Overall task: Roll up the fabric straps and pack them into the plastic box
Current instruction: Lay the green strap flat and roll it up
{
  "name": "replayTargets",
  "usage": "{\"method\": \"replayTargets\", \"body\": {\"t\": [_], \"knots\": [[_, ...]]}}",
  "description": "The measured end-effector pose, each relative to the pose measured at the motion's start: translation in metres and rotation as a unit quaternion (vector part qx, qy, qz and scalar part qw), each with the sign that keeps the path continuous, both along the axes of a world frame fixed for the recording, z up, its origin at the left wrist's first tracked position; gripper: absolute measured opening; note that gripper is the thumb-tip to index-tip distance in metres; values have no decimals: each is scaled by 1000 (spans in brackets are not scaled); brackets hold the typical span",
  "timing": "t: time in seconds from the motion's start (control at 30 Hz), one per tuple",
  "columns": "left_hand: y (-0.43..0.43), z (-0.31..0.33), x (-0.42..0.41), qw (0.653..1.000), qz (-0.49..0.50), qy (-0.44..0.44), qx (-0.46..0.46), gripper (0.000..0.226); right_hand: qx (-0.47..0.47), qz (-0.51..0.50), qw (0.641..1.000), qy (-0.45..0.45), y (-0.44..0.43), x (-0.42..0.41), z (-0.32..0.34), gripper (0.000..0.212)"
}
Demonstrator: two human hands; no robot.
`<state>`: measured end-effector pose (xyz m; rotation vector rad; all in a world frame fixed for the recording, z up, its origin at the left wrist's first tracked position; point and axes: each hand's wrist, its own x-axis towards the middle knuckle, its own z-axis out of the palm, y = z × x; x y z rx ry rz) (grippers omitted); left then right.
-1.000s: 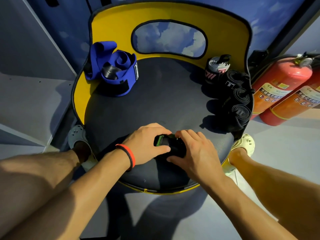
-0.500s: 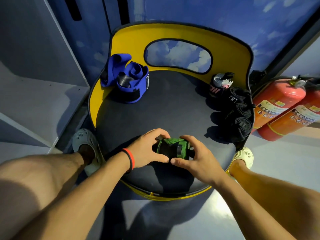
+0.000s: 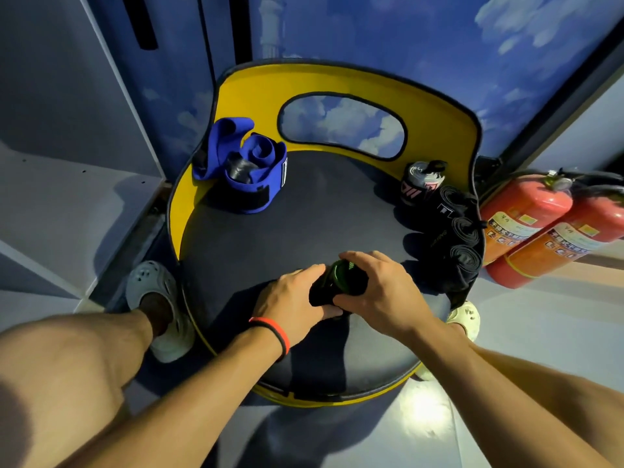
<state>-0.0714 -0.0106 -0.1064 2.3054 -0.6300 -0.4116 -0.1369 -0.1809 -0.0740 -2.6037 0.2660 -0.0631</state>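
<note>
Item 1. Black-and-green strap roll [image 3: 341, 282]: at the front of the dark seat [image 3: 287, 238], between both hands. A green edge shows at its far end; I judge it nearly wound.

Item 2. Left hand [image 3: 290, 298]: fingers and thumb curled round the roll's left side, probably to stop the coil springing loose.

Item 3. Right hand [image 3: 381, 292]: cupped over the top and right side, clamped on the same roll. It is likely pressing the tail flat.

Item 4. Three black rolls [image 3: 464, 238]: lined along the seat's right edge, with a grey-and-pink roll [image 3: 420, 182] behind them. By my reckoning they are finished and parked out of the working space.

Item 5. Blue strap [image 3: 243, 170]: loosely coiled at the back left, against the yellow backrest [image 3: 439, 106] — slack, and likely to need rewinding.

Item 6. Plastic box: I cannot find it in view, so packing looks not yet begun.

Item 7. Two red fire extinguishers [image 3: 530, 214]: on the floor right of the chair — not part of the job.
</note>
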Motion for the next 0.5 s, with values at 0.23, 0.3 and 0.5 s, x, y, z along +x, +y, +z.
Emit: {"method": "replayTargets", "body": {"t": [0.23,0.3,0.5], "knots": [[-9,12,21,975,92,158,-129,33,-164,-52,985,-33,-39,49,17,55],[-12,13,26,969,96,179,-137,24,-236,-58,970,-30,-60,65,19,58],[-24,10,32,967,99,199,-122,11,-299,-101,949,-18,-119,91,13,58]]}}
